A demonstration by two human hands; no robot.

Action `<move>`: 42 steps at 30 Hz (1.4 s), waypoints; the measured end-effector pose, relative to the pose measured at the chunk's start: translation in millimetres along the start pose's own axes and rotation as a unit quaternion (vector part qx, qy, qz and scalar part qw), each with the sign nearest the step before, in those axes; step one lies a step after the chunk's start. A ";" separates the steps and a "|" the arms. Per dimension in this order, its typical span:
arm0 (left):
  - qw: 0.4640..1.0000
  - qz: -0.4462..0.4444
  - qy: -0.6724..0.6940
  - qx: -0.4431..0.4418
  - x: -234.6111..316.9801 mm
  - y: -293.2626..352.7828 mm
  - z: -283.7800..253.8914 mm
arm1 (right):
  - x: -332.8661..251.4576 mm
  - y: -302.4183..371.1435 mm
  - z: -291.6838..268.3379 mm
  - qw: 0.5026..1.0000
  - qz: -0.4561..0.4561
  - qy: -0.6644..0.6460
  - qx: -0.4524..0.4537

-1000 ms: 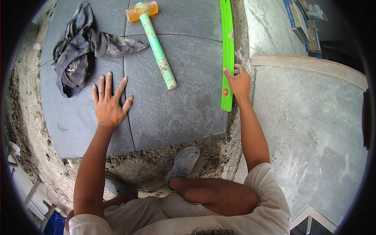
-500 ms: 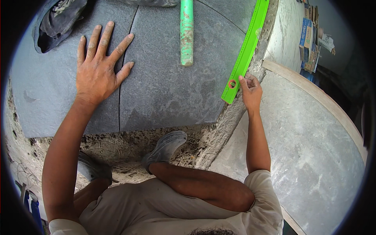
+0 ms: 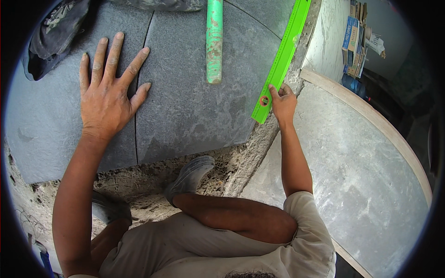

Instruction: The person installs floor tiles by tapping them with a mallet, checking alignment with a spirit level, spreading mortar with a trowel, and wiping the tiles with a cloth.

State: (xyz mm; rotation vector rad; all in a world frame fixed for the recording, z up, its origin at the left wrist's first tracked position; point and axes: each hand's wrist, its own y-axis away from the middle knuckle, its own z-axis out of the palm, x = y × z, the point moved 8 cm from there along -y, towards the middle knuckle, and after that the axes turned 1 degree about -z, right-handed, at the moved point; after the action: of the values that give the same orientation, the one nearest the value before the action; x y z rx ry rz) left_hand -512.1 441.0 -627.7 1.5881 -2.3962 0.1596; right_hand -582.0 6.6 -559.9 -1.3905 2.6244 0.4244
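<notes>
Your level [image 3: 280,65], bright green, lies aslant along the right edge of the right tile [image 3: 194,116], its far end cut off by the top of the view. Its 1 round vial [image 3: 263,101] sits near the end closest to you. Your right hand [image 3: 283,105] grips the level beside that vial, thumb on top and fingers curled at the outer edge. Left of the level, the mallet [image 3: 214,46] shows only its worn green handle on the right tile. Your left hand [image 3: 107,104] is spread wide, palm down on the left tile [image 3: 46,123], the thumb tip crossing the joint between the 2 tiles. Beyond it lies a dark cloth [image 3: 55,34]. Rough ground [image 3: 139,192] borders the tiles on your side, with your 2 grey shoes [image 3: 190,176] there. To the right is a grey slab [image 3: 352,153] edged by a pale strip [image 3: 371,104].
</notes>
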 end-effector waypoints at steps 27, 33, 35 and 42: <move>0.999 0.041 -0.021 0.030 15.2 -5.2 -11.5 | 3.1 17.5 -16.2 0.995 0.061 -0.080 0.010; 0.996 0.051 -0.070 0.017 20.0 -6.4 -11.4 | 18.9 19.4 -24.3 0.992 0.072 -0.085 0.051; 0.995 0.052 -0.086 0.009 17.4 -6.7 -12.4 | 19.8 21.0 -23.5 0.992 0.075 -0.089 0.057; 0.991 0.073 -0.109 0.006 16.2 -4.5 -2.6 | 21.9 24.0 -31.0 0.991 0.057 -0.092 0.082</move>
State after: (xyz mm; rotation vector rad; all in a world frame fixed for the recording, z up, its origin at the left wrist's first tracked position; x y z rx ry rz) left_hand -513.5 425.4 -621.0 1.5049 -2.6832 0.0288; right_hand -614.0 -7.5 -531.7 -1.1003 2.5313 0.3244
